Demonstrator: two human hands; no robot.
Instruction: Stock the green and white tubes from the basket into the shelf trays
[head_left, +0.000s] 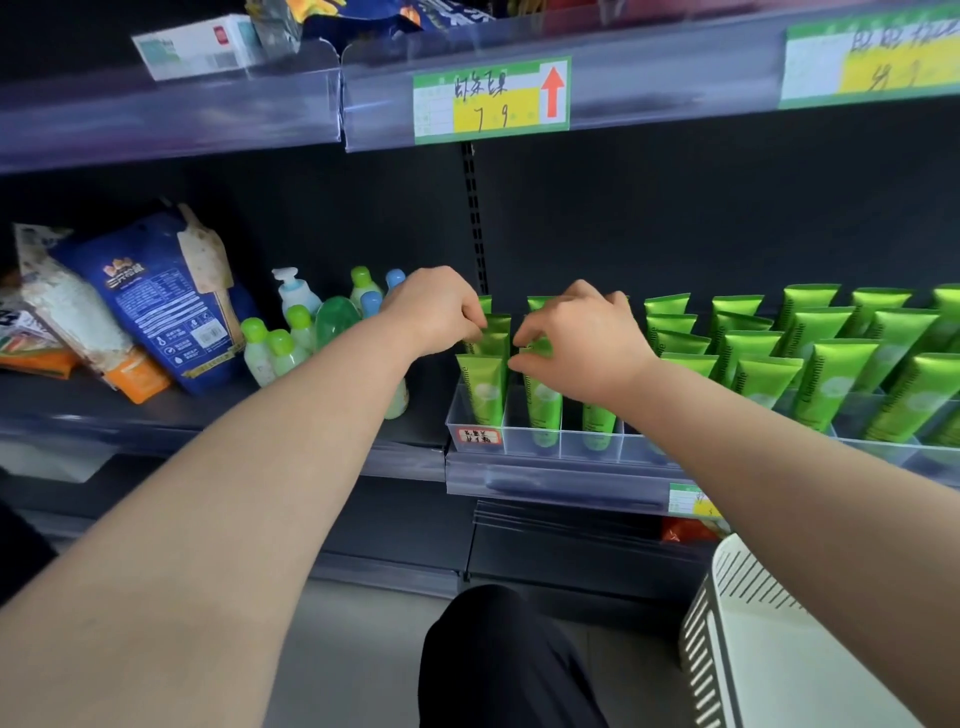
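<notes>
1. At the middle shelf, both of my bare arms reach forward to the left end of the clear tray (535, 444). Its lanes hold green tubes (483, 389) that stand cap down, with the flat crimped ends up.
2. My left hand (436, 312) is over the leftmost lane. Its fingers are curled down and pinch the crimped top of one tube, just behind the front tube of that lane.
3. My right hand (576, 348) is over the second lane. Thumb and fingers are curled and pinch the top of a tube there, and my wrist hides the tops in the next lane.
4. The two hands are near each other but apart, with a narrow gap between the fingertips.
5. More of the same tubes fill the lanes to the right in rows that lean back.
6. A small handwritten label (480, 436) is stuck on the tray's front wall at its left corner.
7. The white slatted basket (727, 613) sits at the lower right, below the shelf and under my right forearm. Only part of it is in view.
8. Just left of the tray are small bottles (283, 343) with green and blue caps, and farther left a blue bag (156, 301) leans back.
9. On the shelf edge above is a price tag (491, 101) with a red arrow. My knee (498, 660), in dark cloth, is below.
</notes>
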